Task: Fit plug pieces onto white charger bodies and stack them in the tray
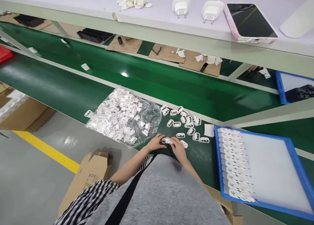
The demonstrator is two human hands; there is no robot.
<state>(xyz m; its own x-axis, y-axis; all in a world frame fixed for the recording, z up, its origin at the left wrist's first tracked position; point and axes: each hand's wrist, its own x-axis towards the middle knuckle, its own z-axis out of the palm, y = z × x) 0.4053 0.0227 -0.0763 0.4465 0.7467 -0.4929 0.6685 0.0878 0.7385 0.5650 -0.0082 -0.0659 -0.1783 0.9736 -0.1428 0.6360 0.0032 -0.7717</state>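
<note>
Close to my body, my left hand [157,143] is closed around a white charger housing [164,140] whose open end faces up. My right hand [179,148] pinches a small white piece [168,140] against that housing; its exact kind is too small to make out. Just right of my fingers lies a loose white housing [183,144] on the green bench. Several more open white housings [188,119], dark parts showing inside, are scattered beyond my hands. To the left, a clear plastic bag [122,117] is spread with a heap of white charger parts.
On the right, a blue-rimmed tray [291,159] holds a column of white parts [235,162]. The shelf above carries two plug chargers [181,5], a phone [251,20] and a pile of white pieces [133,0]. A cardboard box [84,179] stands at lower left.
</note>
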